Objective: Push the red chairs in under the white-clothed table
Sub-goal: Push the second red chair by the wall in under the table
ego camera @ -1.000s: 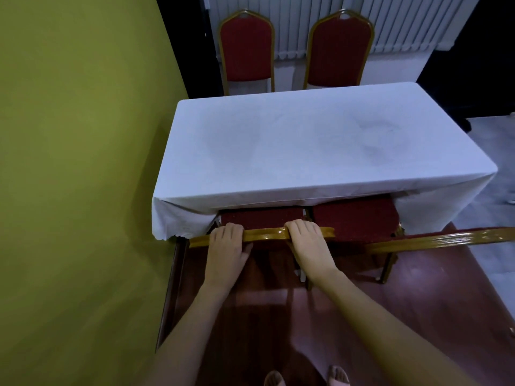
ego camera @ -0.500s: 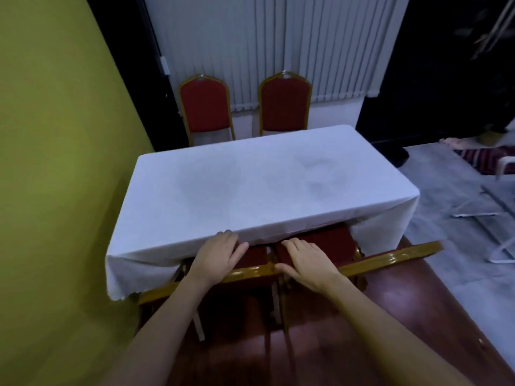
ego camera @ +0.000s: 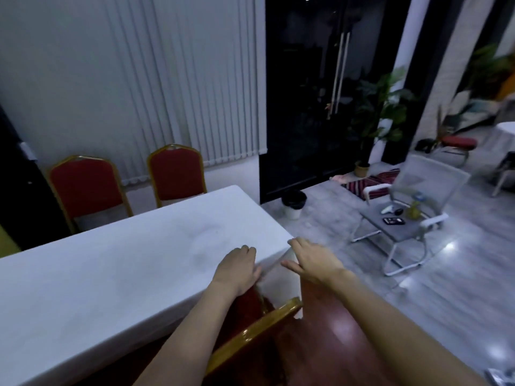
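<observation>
The long tabletop under its white cloth [ego camera: 117, 277] fills the left of the view, and neither grip is on a chair. The near red padded chair with a glossy gold frame [ego camera: 259, 327] sits below and behind both hands, its seat tucked under the cloth edge and its gold top rail running back toward the person between the forearms. Two more red gold-framed chairs [ego camera: 175, 174] stand well beyond the hands on the far side of the tabletop, backs upright and clear of the cloth. The left hand [ego camera: 237, 271] hangs with fingers loosely spread and nothing in them, just over the tabletop's near corner; the right hand [ego camera: 312, 263] is likewise open and empty, just off that corner over the grey floor. To finish the step well, I would judge the hands should drop back onto the gold rail, one either side of its middle, and press straight toward the tabletop so the chair does not skew. The picture is motion-blurred, so how far the seat is under is uncertain.
</observation>
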